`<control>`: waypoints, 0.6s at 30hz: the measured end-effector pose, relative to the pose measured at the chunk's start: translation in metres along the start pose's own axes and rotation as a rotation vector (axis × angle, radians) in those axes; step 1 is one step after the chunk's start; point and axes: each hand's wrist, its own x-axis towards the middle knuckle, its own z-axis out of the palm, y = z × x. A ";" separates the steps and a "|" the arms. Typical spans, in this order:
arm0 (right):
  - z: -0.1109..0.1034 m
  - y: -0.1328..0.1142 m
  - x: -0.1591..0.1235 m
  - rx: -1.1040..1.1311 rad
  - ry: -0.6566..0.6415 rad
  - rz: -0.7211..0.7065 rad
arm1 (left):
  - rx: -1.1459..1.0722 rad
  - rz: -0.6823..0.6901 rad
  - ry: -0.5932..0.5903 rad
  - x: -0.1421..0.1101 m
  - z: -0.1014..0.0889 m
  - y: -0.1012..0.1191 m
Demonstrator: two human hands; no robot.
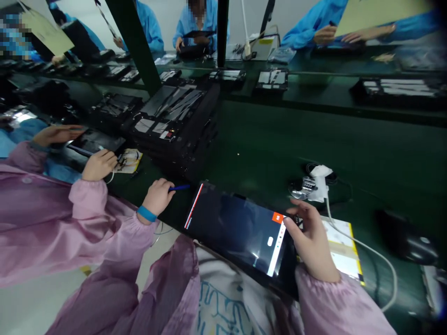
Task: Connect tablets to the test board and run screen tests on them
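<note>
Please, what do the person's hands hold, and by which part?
The left hand holds a blue pen-like tool near one end. The right hand is at the right side of the tablet; whether it grips cannot be told.

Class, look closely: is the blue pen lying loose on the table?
No, the left hand, wearing a blue wristband, grips the blue pen.
</note>
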 end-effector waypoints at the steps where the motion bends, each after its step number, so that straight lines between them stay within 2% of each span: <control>1: 0.000 0.000 0.000 0.001 -0.002 0.000 | 0.011 0.011 -0.007 0.000 0.001 0.000; 4: -0.001 0.002 0.000 0.004 -0.006 0.000 | -0.153 0.024 -0.069 -0.002 -0.002 0.013; 8: -0.002 0.003 -0.002 0.015 -0.025 0.000 | -0.678 -0.006 -0.282 -0.005 -0.013 0.044; 10: -0.002 0.003 -0.002 0.020 -0.029 -0.003 | -0.949 -0.031 -0.336 -0.005 -0.013 0.056; 14: -0.002 0.003 -0.002 0.006 -0.029 -0.017 | -1.258 -0.110 -0.277 -0.001 -0.002 0.068; 18: -0.002 0.004 -0.002 -0.010 -0.036 -0.024 | -1.297 -0.092 -0.231 -0.003 0.005 0.069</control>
